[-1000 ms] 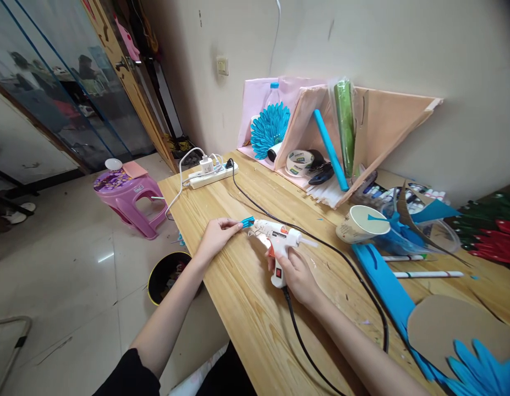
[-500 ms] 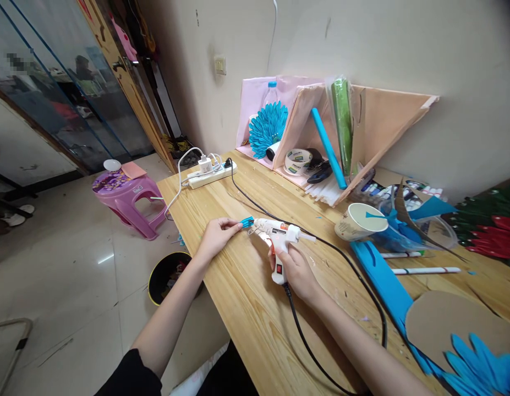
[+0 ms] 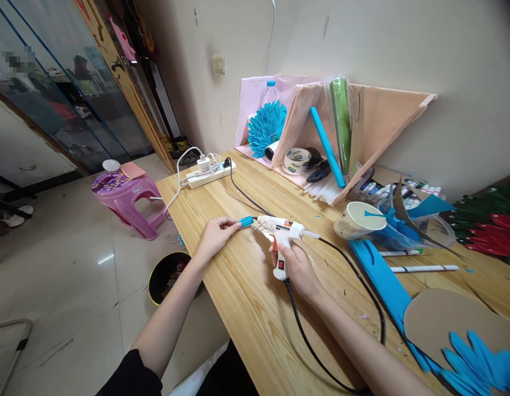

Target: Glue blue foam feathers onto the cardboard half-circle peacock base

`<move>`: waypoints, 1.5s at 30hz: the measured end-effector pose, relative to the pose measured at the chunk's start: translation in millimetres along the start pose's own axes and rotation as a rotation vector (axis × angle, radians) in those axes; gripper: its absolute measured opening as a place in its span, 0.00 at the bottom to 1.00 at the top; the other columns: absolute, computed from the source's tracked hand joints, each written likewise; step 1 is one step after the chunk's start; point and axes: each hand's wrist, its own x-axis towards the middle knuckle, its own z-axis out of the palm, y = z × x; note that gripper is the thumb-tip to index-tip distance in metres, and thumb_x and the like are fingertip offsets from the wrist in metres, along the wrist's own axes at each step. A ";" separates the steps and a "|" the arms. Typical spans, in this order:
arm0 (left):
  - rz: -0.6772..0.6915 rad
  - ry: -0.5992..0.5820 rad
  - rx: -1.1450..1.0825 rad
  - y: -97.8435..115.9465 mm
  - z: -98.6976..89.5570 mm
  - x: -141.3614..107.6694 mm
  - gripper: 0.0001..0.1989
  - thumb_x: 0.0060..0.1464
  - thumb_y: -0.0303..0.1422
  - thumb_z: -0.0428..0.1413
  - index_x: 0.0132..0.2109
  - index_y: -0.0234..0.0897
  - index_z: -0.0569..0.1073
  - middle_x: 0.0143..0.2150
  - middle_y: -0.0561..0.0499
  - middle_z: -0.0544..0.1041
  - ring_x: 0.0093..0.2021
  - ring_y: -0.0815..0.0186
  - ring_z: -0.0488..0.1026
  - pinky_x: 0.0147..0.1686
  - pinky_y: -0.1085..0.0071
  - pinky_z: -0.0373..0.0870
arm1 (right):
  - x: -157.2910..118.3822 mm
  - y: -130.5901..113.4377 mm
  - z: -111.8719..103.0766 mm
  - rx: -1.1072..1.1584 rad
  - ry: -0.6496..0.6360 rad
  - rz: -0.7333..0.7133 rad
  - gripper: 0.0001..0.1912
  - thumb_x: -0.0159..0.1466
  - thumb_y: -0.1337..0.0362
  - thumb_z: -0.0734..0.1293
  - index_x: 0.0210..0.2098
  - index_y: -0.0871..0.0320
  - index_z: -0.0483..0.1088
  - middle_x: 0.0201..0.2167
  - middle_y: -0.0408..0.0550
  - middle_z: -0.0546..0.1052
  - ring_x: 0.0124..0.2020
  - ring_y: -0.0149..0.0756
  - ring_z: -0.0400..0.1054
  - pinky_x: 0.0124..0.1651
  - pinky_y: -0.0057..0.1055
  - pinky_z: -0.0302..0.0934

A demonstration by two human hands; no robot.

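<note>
Between thumb and fingers, my left hand [image 3: 218, 235] pinches a small blue piece [image 3: 246, 221] over the wooden table [image 3: 246, 308]. A white glue gun [image 3: 284, 236] is gripped in my right hand [image 3: 298, 265], its nozzle pointing left, close to the blue piece's right end. Whether nozzle and piece touch is too small to tell. A clear glue stick pokes out of the gun's back, and its black cord [image 3: 302, 330] hangs from the handle and loops over the table.
A white power strip [image 3: 211, 175] lies at the far table corner. Pink box dividers [image 3: 378, 118] hold a blue flower [image 3: 266, 129] and tape [image 3: 296, 160]. To the right are a paper cup [image 3: 357, 221], blue paper [image 3: 380, 280] and a cardboard disc [image 3: 448, 316]. A bin [image 3: 166, 275] stands below.
My right hand has shifted the glue gun slightly right, away from the blue piece. My left hand holds the piece in nearly the same place.
</note>
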 end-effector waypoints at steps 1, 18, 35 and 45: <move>-0.004 0.007 -0.004 0.1 0.2 0.0 0.17 0.41 0.43 0.60 0.33 0.32 0.78 0.30 0.46 0.79 0.29 0.64 0.73 0.29 0.71 0.66 | -0.7 -0.6 -0.4 0.007 0.006 0.000 0.16 0.62 0.53 0.55 0.31 0.59 0.64 0.19 0.40 0.65 0.19 0.29 0.58 0.23 0.26 0.55; 0.017 -0.007 -0.045 -3.7 0.5 1.9 0.15 0.44 0.41 0.59 0.33 0.32 0.76 0.31 0.47 0.79 0.31 0.65 0.73 0.32 0.73 0.66 | -5.3 4.9 -0.1 -0.070 -0.075 -0.032 0.16 0.62 0.53 0.55 0.31 0.58 0.65 0.19 0.40 0.65 0.20 0.30 0.59 0.24 0.26 0.56; 0.031 -0.022 -0.034 -2.0 -0.6 1.3 0.16 0.44 0.43 0.59 0.32 0.32 0.76 0.30 0.47 0.78 0.31 0.63 0.73 0.32 0.71 0.67 | -3.8 -0.9 -1.2 -0.030 -0.044 -0.025 0.17 0.62 0.53 0.55 0.25 0.58 0.62 0.18 0.41 0.66 0.19 0.30 0.59 0.24 0.27 0.56; -0.003 -0.004 -0.072 2.3 -0.4 -0.6 0.15 0.43 0.41 0.59 0.32 0.32 0.75 0.28 0.49 0.77 0.27 0.68 0.69 0.27 0.75 0.62 | -2.3 2.0 -3.2 0.045 0.020 -0.015 0.17 0.63 0.52 0.55 0.34 0.59 0.64 0.19 0.39 0.66 0.19 0.29 0.58 0.22 0.26 0.55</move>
